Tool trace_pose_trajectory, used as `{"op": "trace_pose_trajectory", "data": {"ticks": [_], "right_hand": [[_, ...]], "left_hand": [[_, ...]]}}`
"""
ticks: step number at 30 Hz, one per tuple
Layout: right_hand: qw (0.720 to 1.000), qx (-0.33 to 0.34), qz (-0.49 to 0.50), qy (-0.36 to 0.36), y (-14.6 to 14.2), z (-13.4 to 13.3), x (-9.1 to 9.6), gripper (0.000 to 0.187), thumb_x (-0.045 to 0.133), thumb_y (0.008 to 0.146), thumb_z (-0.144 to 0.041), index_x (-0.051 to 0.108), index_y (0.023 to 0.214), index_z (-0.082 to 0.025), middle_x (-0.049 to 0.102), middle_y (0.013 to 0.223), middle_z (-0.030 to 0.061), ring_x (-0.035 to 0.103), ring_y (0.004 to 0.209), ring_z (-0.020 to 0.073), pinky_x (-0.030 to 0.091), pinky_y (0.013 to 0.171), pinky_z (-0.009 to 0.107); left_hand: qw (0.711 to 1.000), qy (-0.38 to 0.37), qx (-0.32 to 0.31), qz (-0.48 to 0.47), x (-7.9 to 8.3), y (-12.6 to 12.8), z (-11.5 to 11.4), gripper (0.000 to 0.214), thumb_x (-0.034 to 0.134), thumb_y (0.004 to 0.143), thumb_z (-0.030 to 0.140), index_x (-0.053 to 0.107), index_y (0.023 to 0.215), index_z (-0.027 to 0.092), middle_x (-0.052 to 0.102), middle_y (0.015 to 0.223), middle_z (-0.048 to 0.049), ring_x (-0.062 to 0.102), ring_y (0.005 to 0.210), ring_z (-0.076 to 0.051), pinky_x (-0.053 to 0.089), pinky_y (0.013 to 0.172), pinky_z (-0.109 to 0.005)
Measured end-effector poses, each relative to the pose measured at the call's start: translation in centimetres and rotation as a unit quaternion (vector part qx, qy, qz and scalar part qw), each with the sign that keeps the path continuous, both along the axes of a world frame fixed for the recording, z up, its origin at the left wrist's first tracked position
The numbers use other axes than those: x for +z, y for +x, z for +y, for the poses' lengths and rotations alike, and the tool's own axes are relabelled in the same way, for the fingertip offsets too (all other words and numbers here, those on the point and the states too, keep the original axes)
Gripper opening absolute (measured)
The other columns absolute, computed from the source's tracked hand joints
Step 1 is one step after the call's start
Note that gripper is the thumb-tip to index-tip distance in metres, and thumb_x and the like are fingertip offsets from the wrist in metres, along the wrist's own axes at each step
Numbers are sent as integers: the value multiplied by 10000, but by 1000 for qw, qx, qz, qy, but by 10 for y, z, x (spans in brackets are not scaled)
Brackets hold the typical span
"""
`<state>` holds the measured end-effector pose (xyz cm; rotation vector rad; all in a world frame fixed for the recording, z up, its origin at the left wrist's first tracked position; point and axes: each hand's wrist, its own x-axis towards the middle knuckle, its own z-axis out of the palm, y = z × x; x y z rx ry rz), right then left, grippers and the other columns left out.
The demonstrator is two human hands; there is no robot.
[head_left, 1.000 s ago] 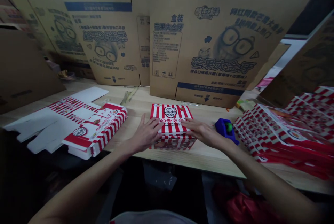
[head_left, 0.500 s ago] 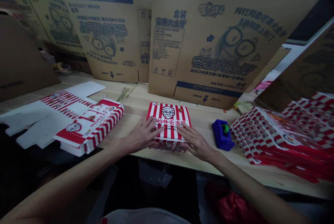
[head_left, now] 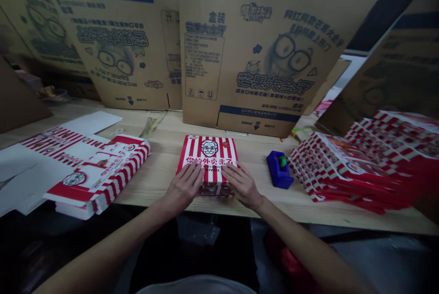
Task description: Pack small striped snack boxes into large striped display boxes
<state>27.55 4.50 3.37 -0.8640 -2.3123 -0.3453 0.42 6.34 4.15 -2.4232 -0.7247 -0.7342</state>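
A red-and-white striped cardboard box (head_left: pixel 210 147) with a bearded cartoon face and Chinese lettering sits near the table's front edge, its lid closed. My left hand (head_left: pixel 185 186) lies on the near left part of the lid, fingers stretched out and flat. Opposite it, my right hand (head_left: pixel 244 186) rests on the near right part, its fingers also extended. Neither hand is wrapped around the box. To the right of the box stands a blue tape dispenser (head_left: pixel 280 173) with a green hub.
Flat striped box blanks (head_left: pixel 103 166) are piled at the left, partly over the table edge. Several striped boxes (head_left: pixel 329 166) are stacked at the right. Large brown cartons (head_left: pixel 254 56) form a wall along the back of the wooden table (head_left: pixel 161 184).
My view has turned slightly right. On the lid, my left hand has drawn back toward the near edge, uncovering more lettering. My right hand stays on the near right part.
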Motion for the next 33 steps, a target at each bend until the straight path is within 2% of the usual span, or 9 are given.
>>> {"op": "trace_pose_trajectory", "data": {"ticks": [4,8,10,12,14,17,21,24,33], "right_hand": [[998,-26,55,2,-12,-4,-4,467,485,941,-158,473,1404,-208,651,1282,98,528,1287,217,388,1106,488],[994,-40,95,-26,-12,-12,-8,410,518,937,-224,533,1346,-231,660,1267,83,543,1266,214,397,1104,478],[977,-104,180,-40,6,-17,-13,422,547,921,-287,537,1337,-215,652,1263,110,550,1248,231,418,1079,476],[920,-242,306,-43,37,-23,-21,427,555,900,-343,564,1297,-187,634,1263,141,552,1223,251,436,1042,474],[830,-382,404,-44,77,-28,-28,418,546,873,-399,610,1212,-164,630,1240,153,548,1190,273,437,1009,480],[752,-474,450,-79,133,-27,-37,424,540,833,-463,664,1052,-122,680,1085,152,586,1066,298,468,911,466],[703,-500,466,-196,169,-11,-46,312,626,826,-429,670,757,-129,679,731,40,634,730,202,510,685,337],[669,-509,479,-253,173,1,-48,257,629,889,-374,646,835,-123,658,778,1,617,669,122,522,637,278],[640,-482,562,-204,160,0,-47,253,644,869,-371,628,792,-130,653,769,1,621,685,128,534,652,288]], "left_hand": [[999,32,5,-39,-8,3,1,411,577,915,278,558,1294,118,657,1233,-198,588,1204,-335,468,1002,-483],[996,59,-23,-69,-11,2,8,342,643,876,214,605,1204,127,696,1174,-164,646,1118,-316,508,941,-429],[995,55,-32,-74,-11,1,11,334,648,866,189,609,1191,120,694,1176,-168,649,1106,-326,512,919,-433],[995,55,-39,-73,-11,0,13,336,646,862,171,609,1190,112,691,1178,-177,650,1099,-337,514,903,-440],[995,61,-45,-69,-11,0,15,333,643,861,163,611,1187,104,689,1177,-184,653,1089,-341,513,894,-442],[994,68,-43,-67,-13,3,20,314,636,865,168,621,1173,110,690,1178,-180,653,1089,-339,510,895,-441],[995,55,-35,-80,-16,7,30,296,623,877,201,637,1163,122,695,1174,-167,645,1104,-336,503,898,-433],[995,37,-29,-86,-19,7,35,302,618,880,212,644,1172,140,686,1198,-156,636,1122,-329,489,913,-429],[996,31,-20,-87,-16,8,33,300,609,884,228,648,1172,154,683,1206,-146,632,1124,-312,485,914,-411]]}}
